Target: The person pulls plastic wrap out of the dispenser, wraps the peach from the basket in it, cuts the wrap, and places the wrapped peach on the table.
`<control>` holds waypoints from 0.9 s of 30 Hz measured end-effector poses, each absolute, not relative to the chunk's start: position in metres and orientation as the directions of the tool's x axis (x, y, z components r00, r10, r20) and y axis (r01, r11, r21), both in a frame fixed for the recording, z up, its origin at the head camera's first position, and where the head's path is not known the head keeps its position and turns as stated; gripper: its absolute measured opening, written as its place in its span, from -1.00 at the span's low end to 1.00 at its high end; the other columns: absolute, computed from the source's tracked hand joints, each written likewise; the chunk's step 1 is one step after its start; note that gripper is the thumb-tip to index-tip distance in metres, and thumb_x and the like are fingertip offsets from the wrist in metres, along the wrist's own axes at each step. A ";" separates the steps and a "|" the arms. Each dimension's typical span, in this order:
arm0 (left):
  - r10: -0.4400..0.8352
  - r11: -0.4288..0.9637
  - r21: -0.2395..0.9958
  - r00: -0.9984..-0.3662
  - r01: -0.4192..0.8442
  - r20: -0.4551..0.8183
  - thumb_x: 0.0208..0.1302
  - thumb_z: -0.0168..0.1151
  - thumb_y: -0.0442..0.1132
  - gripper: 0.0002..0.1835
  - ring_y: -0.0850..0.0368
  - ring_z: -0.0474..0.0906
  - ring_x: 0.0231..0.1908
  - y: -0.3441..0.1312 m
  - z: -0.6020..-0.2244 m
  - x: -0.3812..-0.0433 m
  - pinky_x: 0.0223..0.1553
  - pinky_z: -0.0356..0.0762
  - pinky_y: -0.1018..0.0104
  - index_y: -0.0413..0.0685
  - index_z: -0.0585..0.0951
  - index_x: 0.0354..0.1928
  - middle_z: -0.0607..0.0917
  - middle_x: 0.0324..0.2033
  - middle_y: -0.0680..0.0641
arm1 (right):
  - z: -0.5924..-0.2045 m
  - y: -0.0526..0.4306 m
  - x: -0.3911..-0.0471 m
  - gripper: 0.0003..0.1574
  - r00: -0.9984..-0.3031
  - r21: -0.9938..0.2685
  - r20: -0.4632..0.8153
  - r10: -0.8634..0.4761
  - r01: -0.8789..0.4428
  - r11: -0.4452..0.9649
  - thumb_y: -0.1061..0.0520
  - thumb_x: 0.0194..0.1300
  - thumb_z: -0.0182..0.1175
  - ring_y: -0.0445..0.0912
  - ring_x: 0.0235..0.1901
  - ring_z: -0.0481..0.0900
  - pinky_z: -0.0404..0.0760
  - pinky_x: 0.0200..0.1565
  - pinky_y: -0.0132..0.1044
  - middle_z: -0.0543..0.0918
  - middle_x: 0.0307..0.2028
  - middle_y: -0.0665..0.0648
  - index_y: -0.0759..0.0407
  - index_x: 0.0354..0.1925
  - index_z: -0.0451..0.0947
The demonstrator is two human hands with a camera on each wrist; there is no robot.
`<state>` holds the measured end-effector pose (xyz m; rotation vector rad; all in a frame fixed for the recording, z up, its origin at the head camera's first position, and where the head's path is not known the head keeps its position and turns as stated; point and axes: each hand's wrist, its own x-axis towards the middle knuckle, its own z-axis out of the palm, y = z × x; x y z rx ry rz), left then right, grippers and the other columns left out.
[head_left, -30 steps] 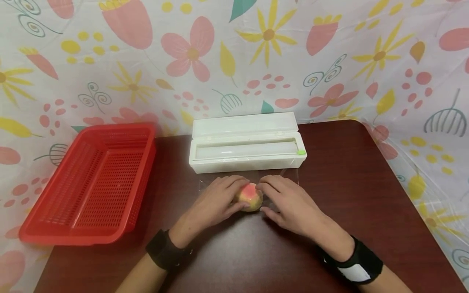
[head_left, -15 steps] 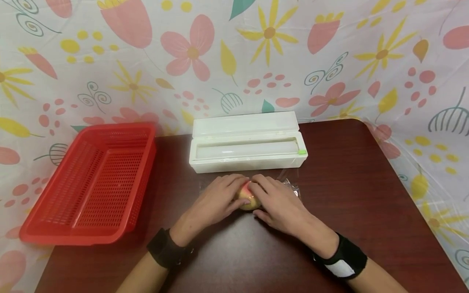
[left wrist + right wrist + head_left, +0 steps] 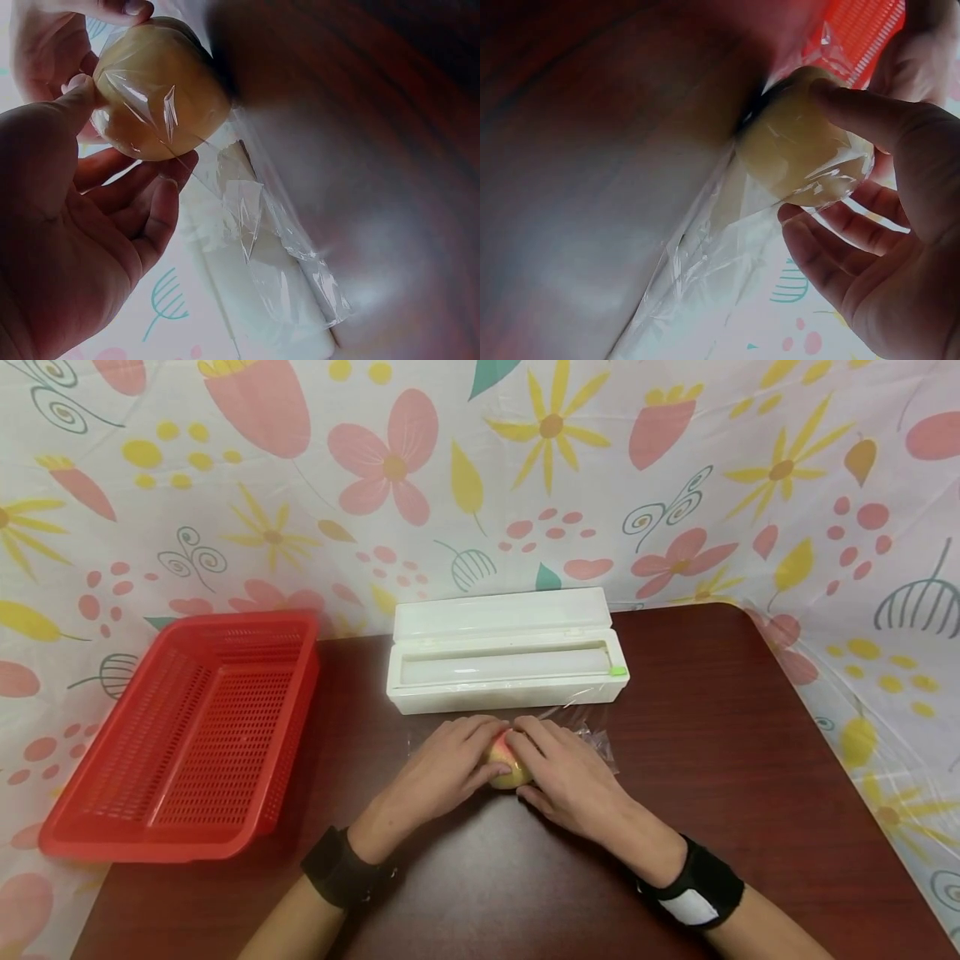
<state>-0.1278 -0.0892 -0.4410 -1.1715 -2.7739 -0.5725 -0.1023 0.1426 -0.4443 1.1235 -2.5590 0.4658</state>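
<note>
A peach, pink on top and yellow-green below, sits between both hands on the dark table. Clear cling film covers it with shiny creases and trails off beyond it; a crumpled part shows right of the hands. My left hand holds the peach from the left, thumb on the near side and fingers on the far side. From the right, my right hand grips it, its thumb on the fruit in the right wrist view. The fingers partly hide the peach in the head view.
Behind the hands stands a long white box, lid raised, with a film roll inside and a green piece at its right end. A red basket stands at left. A flowered cloth hangs behind.
My right hand has moved left, closer round the peach. The film on that side has gone from lying flat to crumpled. My left hand has hardly moved.
</note>
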 end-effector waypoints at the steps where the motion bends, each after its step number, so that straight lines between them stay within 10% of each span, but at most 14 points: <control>1: 0.676 0.639 0.308 -0.705 0.705 0.212 0.54 0.22 0.13 -0.39 0.07 0.57 0.24 -0.089 -0.441 -0.128 0.29 0.54 0.11 -0.11 0.52 0.42 0.63 0.28 -0.06 | -0.445 0.143 -0.103 -0.05 -0.644 -0.169 0.404 -0.650 -0.751 0.639 0.14 -0.09 0.68 0.13 0.13 0.56 0.63 0.17 0.03 0.53 0.20 0.21 0.26 0.24 0.48; 27: 0.647 0.660 0.379 -0.747 0.649 0.153 0.57 0.19 0.10 -0.39 0.02 0.56 0.28 -0.088 -0.441 -0.132 0.34 0.50 0.05 -0.14 0.50 0.43 0.64 0.26 -0.08 | -0.445 0.143 -0.108 0.08 -0.690 -0.247 0.338 -0.640 -0.721 0.648 0.13 -0.06 0.73 0.08 0.14 0.57 0.62 0.20 -0.06 0.52 0.26 0.17 0.26 0.36 0.41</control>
